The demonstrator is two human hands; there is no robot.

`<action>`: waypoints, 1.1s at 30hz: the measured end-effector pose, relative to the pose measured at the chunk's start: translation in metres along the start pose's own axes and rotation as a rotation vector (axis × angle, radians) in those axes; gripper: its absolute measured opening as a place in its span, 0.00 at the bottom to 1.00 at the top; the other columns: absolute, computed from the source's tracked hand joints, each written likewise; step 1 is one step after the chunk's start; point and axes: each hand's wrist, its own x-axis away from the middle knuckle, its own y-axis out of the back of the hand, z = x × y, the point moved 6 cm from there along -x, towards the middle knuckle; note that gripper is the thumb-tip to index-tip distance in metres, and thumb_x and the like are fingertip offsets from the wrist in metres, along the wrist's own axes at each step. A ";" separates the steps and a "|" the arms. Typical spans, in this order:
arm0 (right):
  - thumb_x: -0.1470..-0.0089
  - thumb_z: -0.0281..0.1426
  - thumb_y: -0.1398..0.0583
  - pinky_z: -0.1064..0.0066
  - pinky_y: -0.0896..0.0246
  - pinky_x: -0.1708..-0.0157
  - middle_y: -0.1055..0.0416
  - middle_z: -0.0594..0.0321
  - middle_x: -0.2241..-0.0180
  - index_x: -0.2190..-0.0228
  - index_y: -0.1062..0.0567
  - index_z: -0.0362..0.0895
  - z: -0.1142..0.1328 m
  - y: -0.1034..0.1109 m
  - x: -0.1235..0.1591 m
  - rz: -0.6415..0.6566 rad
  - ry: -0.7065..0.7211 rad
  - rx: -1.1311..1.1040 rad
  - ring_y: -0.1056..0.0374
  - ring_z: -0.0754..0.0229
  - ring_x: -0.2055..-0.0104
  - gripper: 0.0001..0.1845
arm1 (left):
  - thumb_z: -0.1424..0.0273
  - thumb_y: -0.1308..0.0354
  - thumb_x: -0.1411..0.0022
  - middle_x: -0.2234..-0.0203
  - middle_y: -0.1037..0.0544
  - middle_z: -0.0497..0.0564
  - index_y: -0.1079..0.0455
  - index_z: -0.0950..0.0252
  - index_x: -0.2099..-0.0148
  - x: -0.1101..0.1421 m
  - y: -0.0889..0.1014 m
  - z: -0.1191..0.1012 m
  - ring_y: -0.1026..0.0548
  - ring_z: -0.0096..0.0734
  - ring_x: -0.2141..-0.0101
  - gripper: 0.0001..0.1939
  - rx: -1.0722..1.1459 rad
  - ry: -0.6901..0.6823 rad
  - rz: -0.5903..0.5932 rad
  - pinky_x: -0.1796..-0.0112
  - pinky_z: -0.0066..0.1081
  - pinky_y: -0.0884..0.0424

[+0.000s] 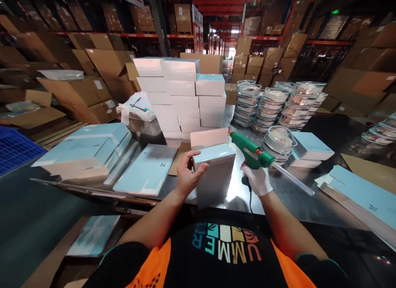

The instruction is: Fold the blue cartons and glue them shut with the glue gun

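My bare left hand [189, 174] grips the near left side of an upright pale-blue and white carton [215, 176], thumb on the near face and fingers at the left edge. The carton's far flap [209, 138] stands raised. In my white-gloved right hand [256, 178] is a green glue gun [252, 149], its orange nozzle pointing left beside the raised flap. A long clear glue stick [293, 178] sticks out of its rear, and a black cord hangs below the handle. Whether the nozzle touches the flap I cannot tell.
White cartons [182, 96] are stacked behind the held one. Glass containers [275, 100] stand in several stacks at the back right. Flat blue carton blanks [147, 168] lie to the left, with more blanks [365, 193] at the right. A blue crate [18, 149] sits far left.
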 end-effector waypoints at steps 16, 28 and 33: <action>0.44 0.53 0.37 0.59 0.27 0.46 0.21 0.59 0.49 0.46 0.26 0.48 0.021 -0.029 -0.023 0.205 -0.016 -0.318 0.25 0.49 0.47 0.31 | 0.44 0.24 0.47 0.66 0.20 0.50 0.20 0.61 0.53 -0.005 -0.013 0.015 0.23 0.36 0.66 0.30 0.177 0.060 0.122 0.64 0.31 0.29; 0.32 0.44 0.34 0.48 0.42 0.29 0.39 0.49 0.27 0.49 0.21 0.50 0.037 -0.027 0.006 0.460 0.559 -0.144 0.43 0.48 0.25 0.15 | 0.52 0.26 0.38 0.55 0.15 0.54 0.20 0.55 0.49 -0.010 -0.009 0.015 0.18 0.46 0.47 0.19 0.179 -0.287 0.273 0.43 0.48 0.24; 0.27 0.37 0.38 0.48 0.32 0.35 0.27 0.50 0.36 0.47 0.19 0.53 0.053 -0.028 0.021 0.398 0.716 -0.079 0.30 0.50 0.33 0.11 | 0.54 0.32 0.32 0.56 0.12 0.57 0.15 0.55 0.57 -0.024 -0.007 -0.009 0.19 0.54 0.44 0.12 -0.001 -0.357 0.443 0.43 0.58 0.25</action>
